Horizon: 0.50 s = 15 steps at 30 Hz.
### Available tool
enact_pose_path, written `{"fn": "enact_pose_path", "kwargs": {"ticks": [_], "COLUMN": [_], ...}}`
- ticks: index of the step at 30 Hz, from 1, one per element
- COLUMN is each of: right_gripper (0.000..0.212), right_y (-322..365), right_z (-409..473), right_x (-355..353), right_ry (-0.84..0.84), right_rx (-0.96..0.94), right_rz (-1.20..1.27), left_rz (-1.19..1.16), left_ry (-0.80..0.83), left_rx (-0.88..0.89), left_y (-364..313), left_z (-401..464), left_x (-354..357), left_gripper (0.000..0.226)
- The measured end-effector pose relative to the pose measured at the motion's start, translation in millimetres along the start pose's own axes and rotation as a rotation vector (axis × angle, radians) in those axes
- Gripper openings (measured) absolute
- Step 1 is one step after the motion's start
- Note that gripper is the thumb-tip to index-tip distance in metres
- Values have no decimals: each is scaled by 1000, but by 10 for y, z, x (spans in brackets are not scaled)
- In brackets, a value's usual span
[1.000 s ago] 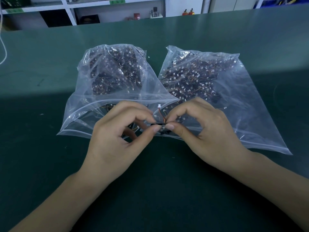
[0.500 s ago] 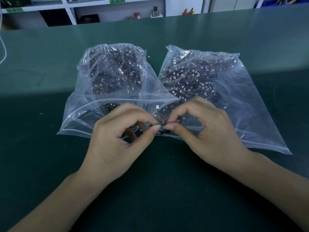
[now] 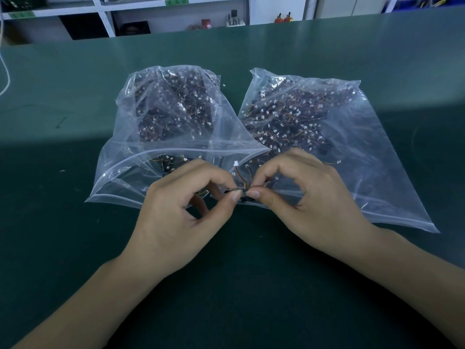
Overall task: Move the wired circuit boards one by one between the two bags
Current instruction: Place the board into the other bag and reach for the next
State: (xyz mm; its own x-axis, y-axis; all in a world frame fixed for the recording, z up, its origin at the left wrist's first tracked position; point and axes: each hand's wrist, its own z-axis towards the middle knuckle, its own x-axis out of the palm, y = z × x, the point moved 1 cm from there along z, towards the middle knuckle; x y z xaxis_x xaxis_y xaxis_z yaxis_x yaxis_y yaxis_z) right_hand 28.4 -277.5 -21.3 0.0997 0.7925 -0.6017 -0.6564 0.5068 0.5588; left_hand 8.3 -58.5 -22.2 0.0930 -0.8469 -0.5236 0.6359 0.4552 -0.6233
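Two clear zip bags lie side by side on the green table, each holding several small dark circuit boards with coloured wires and white plugs. The left bag has its mouth gaping toward me; the right bag lies flatter. Between the two mouths I hold one wired circuit board, its wires and white plug standing up. My left hand pinches its left end with thumb and forefinger, and my right hand pinches its right end the same way. Most of the board is hidden by my fingertips.
The green table stretches wide around the bags. Beyond its far edge stand white shelves with small items. A white cable hangs at the far left.
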Motion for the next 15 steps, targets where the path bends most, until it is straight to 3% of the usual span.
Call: {"fn": "enact_pose_path", "kwargs": {"ticks": [15], "right_gripper": [17], "right_y": [-2], "right_z": [0], "right_x": [5], "right_ry": [27], "right_rx": [6], "right_rz": [-5], "left_rz": [0], "left_ry": [25], "left_rx": [-8], "left_y": [21], "left_z": [-5], "left_x": [2], "left_gripper": [4]}}
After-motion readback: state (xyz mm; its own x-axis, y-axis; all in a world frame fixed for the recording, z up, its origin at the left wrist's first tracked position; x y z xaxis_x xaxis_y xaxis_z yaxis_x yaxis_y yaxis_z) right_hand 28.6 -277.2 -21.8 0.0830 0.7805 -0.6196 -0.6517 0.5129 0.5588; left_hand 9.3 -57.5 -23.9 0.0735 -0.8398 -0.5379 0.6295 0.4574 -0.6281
